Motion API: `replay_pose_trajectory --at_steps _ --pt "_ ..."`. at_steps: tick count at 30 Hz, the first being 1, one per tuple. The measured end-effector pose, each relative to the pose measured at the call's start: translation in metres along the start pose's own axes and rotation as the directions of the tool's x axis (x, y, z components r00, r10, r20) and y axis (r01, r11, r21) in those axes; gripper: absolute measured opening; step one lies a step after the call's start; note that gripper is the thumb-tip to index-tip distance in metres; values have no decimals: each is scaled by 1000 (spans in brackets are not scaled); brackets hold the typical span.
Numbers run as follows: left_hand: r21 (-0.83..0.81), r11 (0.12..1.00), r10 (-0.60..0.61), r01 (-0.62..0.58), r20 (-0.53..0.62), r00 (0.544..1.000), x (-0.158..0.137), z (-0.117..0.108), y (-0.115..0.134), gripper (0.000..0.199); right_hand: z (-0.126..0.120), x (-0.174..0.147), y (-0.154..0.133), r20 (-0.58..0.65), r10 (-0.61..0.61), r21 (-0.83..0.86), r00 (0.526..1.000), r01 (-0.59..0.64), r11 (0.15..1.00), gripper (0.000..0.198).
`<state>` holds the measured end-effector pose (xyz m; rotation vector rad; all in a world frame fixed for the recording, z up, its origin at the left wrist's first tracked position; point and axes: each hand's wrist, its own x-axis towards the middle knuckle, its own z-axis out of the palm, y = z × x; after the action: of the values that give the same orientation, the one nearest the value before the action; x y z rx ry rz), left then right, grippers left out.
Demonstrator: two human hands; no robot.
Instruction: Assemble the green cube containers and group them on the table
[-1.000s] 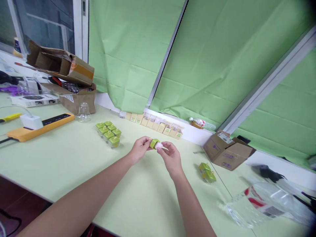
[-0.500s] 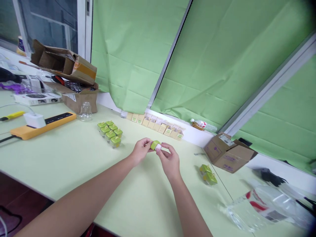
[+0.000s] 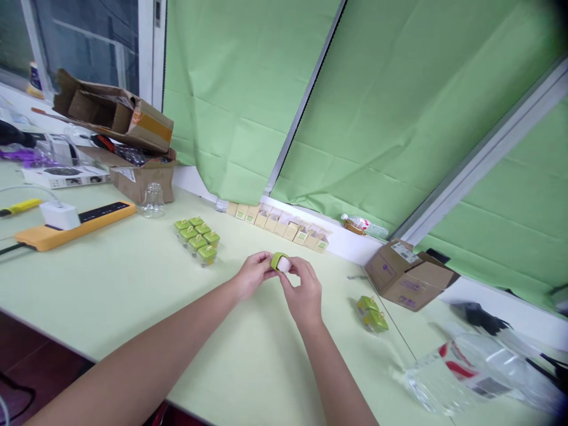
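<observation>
Between my two hands, above the middle of the table, is a small green-lidded container point(image 3: 278, 260) with a whitish face turned to the right. My left hand point(image 3: 254, 274) pinches its green side from the left. From the right, my right hand point(image 3: 305, 290) has thumb and fingers closed about the whitish end. Several similar clear containers with green lids point(image 3: 197, 241) stand grouped on the table to the left of my hands. Two more green-lidded containers point(image 3: 373, 314) stand to the right.
A row of small cardboard boxes point(image 3: 279, 225) lines the back of the table. At left are an orange power strip point(image 3: 89, 225), a clear jar point(image 3: 153, 201) and cardboard boxes point(image 3: 146, 180). To the right are a carton point(image 3: 406, 275) and a large plastic bottle point(image 3: 457, 376) lying down.
The container has turned slightly in my fingers, with the green rim now wrapping round the whitish face. My right fingers have shifted on it. Everything else stays put, apart from a slight camera shift.
</observation>
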<state>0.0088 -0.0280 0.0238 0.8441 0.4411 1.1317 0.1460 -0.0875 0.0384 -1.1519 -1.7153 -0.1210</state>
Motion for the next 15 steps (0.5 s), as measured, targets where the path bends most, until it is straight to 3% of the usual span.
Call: replay_pose_trajectory --at_steps 6,15 --pt "-27 1000 -16 16 -9 1000 0 0 1 28 1 0 -2 -31 -12 -12 999 12 1000 24" --pt "9 1000 -9 9 -19 1000 -1 -1 2 28 -2 3 -2 50 8 -2 999 -8 1000 26"
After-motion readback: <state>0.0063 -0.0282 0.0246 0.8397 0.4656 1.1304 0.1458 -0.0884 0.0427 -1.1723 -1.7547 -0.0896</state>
